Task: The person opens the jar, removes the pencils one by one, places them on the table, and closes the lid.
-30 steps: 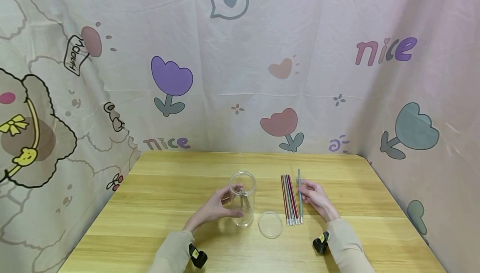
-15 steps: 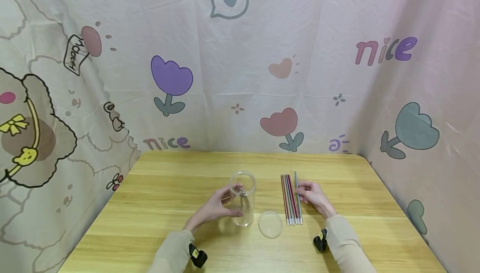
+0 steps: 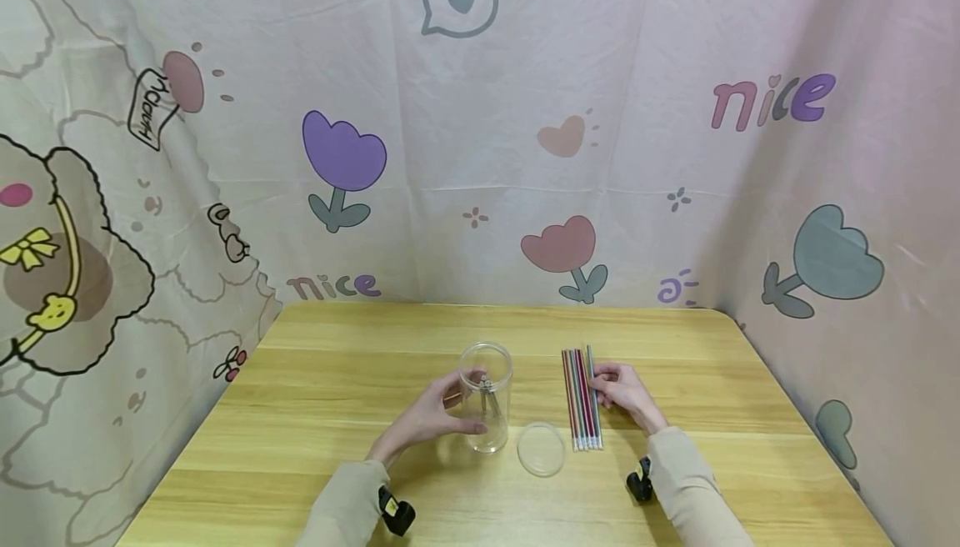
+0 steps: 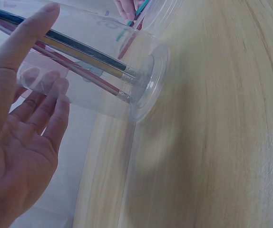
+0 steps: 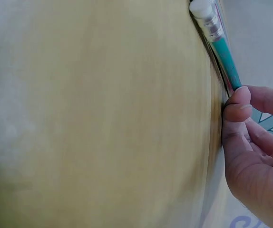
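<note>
At the right edge of the row of pencils [image 3: 579, 401], here you are with your right hand [image 3: 622, 388], thumb and finger pinched on the teal pencil [image 5: 226, 57], its white eraser [image 5: 201, 9] pointing back toward you. It lies just beside the row, eraser ends bunched, but the far tip leans slightly away; whether it rests fully on the table [image 3: 300, 414], you can't tell from these views. Nice light grip, and light is what this seems to call for: a hard squeeze would probably roll a thin round shaft out of your fingertips. You'd do well to guide it along its whole length, easing the far tip over before the near end, so it comes alongside without nudging its neighbours askew. Over on the left, your left hand [image 3: 431, 415] has thumb and fingers wrapped round the clear jar [image 3: 501, 405], which stands upright with a few pencils inside, a dark one [image 4: 86, 50] and a red one [image 4: 79, 71] among them. Steady is plenty there; pressing harder would likely only tip it. And mind the lid [image 3: 541, 449], flat between jar and row, where a stray sleeve could catch it
</note>
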The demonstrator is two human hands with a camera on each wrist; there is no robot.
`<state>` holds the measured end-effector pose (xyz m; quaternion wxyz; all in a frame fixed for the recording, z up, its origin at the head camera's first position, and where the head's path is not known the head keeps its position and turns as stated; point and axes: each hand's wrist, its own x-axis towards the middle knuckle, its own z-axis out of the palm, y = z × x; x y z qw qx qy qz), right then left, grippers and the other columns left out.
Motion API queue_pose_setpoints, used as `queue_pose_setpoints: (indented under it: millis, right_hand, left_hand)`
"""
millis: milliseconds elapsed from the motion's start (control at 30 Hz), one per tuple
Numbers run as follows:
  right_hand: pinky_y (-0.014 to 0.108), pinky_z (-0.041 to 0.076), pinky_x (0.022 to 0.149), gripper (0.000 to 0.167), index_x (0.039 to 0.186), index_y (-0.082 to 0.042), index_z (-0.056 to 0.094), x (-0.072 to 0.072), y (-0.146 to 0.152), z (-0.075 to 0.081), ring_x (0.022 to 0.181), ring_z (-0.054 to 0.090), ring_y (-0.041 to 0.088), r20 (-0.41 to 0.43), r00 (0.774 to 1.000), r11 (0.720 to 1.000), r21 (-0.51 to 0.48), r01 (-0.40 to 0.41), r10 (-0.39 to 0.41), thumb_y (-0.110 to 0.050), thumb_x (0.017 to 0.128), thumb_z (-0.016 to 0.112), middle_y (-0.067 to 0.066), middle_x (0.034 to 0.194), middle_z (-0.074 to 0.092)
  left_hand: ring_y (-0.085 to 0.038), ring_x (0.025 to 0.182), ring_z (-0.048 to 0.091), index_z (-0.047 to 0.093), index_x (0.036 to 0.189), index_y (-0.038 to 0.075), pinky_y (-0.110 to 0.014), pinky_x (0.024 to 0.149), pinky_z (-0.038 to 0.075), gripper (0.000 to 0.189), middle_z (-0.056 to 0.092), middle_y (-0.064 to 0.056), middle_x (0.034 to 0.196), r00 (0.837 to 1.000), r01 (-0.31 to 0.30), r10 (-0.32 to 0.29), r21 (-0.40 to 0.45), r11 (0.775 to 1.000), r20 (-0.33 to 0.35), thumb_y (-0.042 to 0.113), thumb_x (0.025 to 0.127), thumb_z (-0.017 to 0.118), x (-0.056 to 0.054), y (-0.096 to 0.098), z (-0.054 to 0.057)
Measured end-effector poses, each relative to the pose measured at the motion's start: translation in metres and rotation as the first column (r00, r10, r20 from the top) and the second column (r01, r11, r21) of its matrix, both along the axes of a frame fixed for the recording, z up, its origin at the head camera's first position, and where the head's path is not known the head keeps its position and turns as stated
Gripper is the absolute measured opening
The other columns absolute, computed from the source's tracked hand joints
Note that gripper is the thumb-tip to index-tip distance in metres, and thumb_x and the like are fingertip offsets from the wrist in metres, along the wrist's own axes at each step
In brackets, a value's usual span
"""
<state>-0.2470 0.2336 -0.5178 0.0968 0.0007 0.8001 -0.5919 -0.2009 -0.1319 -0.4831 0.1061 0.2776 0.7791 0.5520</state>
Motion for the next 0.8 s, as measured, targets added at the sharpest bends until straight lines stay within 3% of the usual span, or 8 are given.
queue_pose_setpoints:
  millis: [800]
  right_hand:
    - [0.018, 0.052, 0.050, 0.037, 0.123, 0.020, 0.052, 0.0016, -0.0023, 0.0012, 0.059, 0.057, 0.010, -0.005, 1.000, 1.000, 0.016, 0.013, -0.013, 0.005, 0.090, 0.062, 0.006, 0.079, 0.060]
  left_hand:
    - [-0.041, 0.140, 0.047, 0.047, 0.146, 0.009, -0.059, 0.121, 0.035, 0.076, 0.055, -0.016, 0.146, 1.000, -0.002, 0.002, -0.002, 1.000, -0.010, 0.018, 0.080, 0.085, 0.0002, -0.0005, -0.0005]
